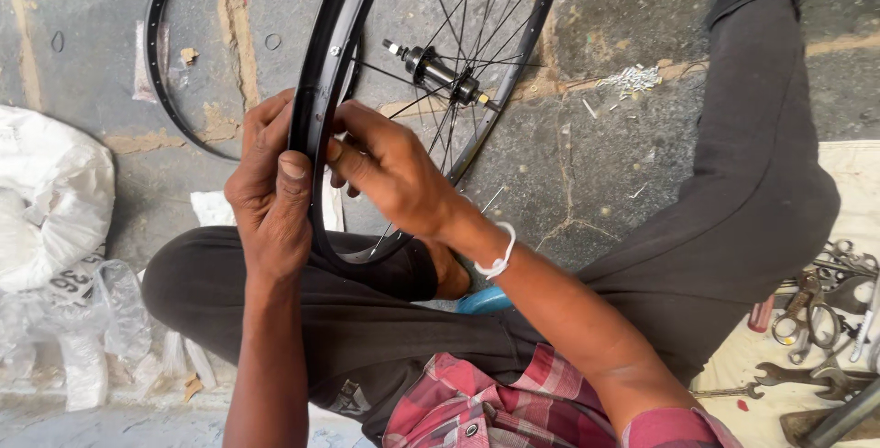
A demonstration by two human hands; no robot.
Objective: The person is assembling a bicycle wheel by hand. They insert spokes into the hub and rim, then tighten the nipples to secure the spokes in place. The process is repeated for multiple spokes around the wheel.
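The left hand (pixel 270 187) grips the outer edge of a black spoked metal bicycle wheel rim (pixel 316 90), standing upright over the lap; the right hand (pixel 390 168) pinches at the rim's inner face, fingers closed (what they hold is hidden); a bare black hoop rim (pixel 156 63) lies behind on the stone floor (pixel 596 164); white plastic bags (pixel 50 200) sit left; steel spanners (pixel 816 320) lie right.
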